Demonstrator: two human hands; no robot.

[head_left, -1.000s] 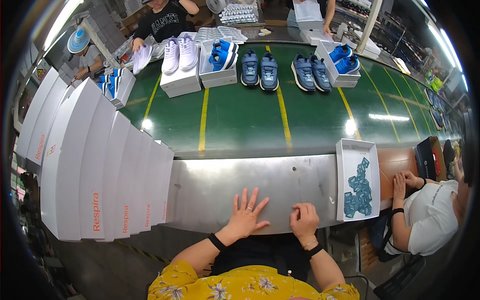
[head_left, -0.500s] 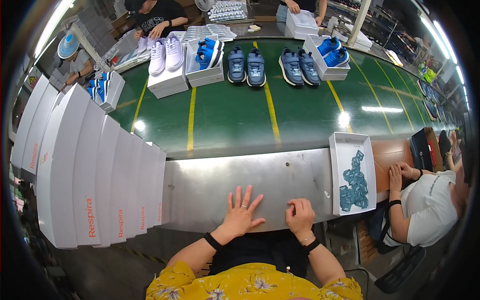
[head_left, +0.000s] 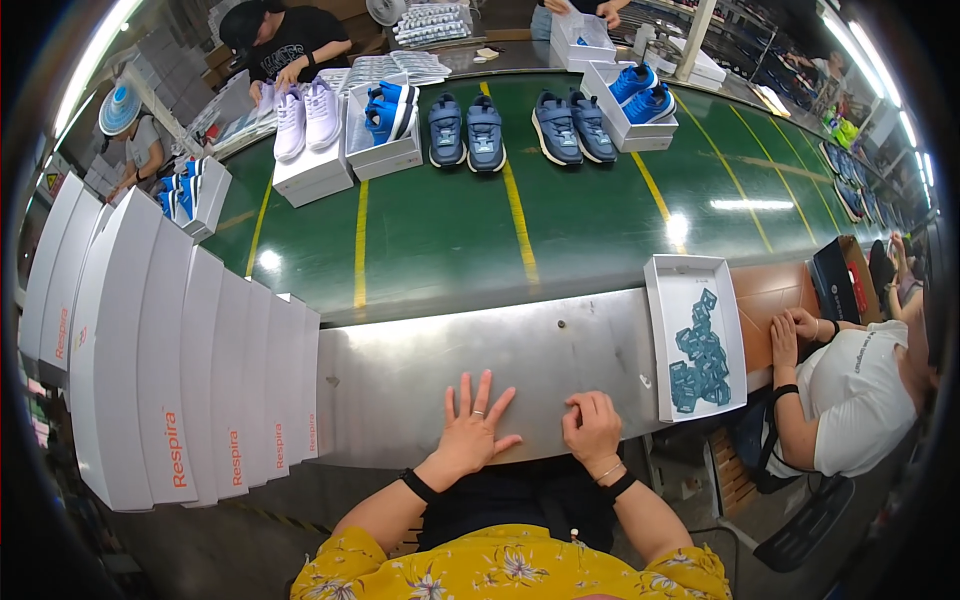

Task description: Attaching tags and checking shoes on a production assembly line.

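My left hand (head_left: 474, 432) lies flat with fingers spread on the bare metal worktop (head_left: 400, 375), a ring on one finger. Beside it to the right, my right hand (head_left: 593, 428) rests near the worktop's front edge, its fingers curled in; no object shows in it. Both wrists wear black bands. Further right stands a shallow white box (head_left: 742, 350) holding a heap of small dark teal tags (head_left: 700, 360). To my left a row of white shoe boxes (head_left: 150, 350) with orange lettering leans in overlapping layers.
Beyond the worktop runs a green conveyor (head_left: 440, 230) with yellow lines. On it stand lilac shoes (head_left: 306, 118) on a box, navy shoes (head_left: 467, 132), more navy shoes (head_left: 574, 127), and boxed blue shoes (head_left: 390, 112). A co-worker (head_left: 850, 400) sits at right; others work across the belt.
The whole view has shifted slightly, so the belt, shoes and tag box appear further left. My hands keep their poses on the worktop. A person across the belt has leaned the head lower.
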